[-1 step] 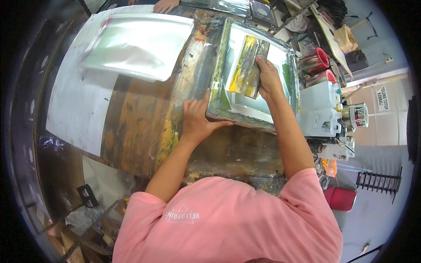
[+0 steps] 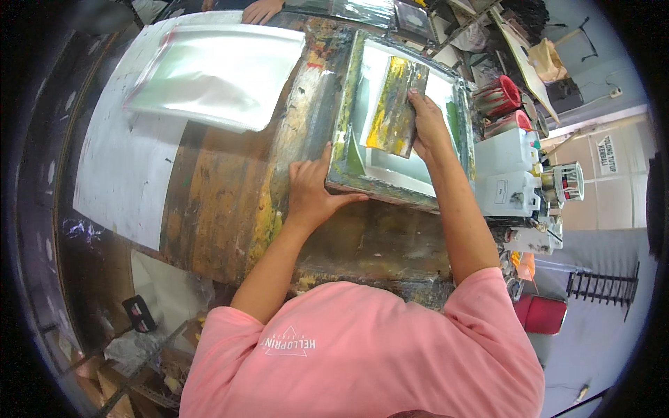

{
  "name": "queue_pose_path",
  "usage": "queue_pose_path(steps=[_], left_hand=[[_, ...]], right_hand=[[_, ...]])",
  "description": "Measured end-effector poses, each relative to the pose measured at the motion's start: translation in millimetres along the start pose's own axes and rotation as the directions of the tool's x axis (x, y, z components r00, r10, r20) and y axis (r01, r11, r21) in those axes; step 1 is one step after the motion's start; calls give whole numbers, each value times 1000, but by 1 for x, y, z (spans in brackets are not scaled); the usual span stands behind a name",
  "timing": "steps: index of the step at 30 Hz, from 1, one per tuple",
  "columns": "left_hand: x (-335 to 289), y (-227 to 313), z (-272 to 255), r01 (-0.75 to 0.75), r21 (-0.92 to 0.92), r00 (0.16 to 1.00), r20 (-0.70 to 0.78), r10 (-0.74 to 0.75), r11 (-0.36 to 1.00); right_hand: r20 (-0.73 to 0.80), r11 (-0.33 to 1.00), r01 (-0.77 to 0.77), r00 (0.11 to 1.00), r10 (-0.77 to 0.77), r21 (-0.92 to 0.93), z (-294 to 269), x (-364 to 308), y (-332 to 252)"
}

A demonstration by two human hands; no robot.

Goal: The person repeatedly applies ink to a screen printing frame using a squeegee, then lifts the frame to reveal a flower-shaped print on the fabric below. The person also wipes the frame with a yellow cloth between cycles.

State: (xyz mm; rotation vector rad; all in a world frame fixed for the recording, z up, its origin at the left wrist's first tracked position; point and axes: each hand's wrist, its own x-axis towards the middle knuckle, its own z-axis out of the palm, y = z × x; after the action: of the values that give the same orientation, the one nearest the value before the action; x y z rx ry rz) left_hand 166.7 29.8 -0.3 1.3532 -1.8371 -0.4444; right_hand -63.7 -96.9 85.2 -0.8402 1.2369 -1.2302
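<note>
My right hand (image 2: 429,125) is closed round the right edge of a squeegee (image 2: 396,104), a flat board smeared with yellow and dark ink. The squeegee lies over the pale mesh of a screen printing frame (image 2: 376,192) with ink-stained sides. At the frame's near left corner, my left hand (image 2: 311,182) clasps it, index finger along the left side and thumb along the near side. The other left fingers are curled in. What lies under the frame is hidden.
Clear plastic sheets or bags (image 2: 216,76) lie on white paper (image 2: 125,174) to the left. Another person's hand (image 2: 263,10) rests at the far edge. White jugs (image 2: 507,194) and red-rimmed tubs (image 2: 498,95) stand right of the frame, on the stained wooden table (image 2: 209,202).
</note>
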Motion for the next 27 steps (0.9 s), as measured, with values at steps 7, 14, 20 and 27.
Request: queue_pose_path(steps=[7, 14, 20, 27], left_hand=[[8, 0, 2, -57, 35, 996, -62, 59, 998], [4, 1, 1, 55, 3, 998, 20, -55, 998], [3, 0, 0, 62, 9, 998, 14, -62, 998], [4, 0, 1, 73, 26, 997, 38, -74, 997]], right_hand=[[-70, 998, 58, 996, -60, -34, -55, -12, -55], [12, 970, 195, 981, -195, -147, -87, -36, -96], [195, 880, 351, 933, -301, -319, -74, -72, -123], [297, -17, 343, 785, -543, -939, -60, -78, -139]])
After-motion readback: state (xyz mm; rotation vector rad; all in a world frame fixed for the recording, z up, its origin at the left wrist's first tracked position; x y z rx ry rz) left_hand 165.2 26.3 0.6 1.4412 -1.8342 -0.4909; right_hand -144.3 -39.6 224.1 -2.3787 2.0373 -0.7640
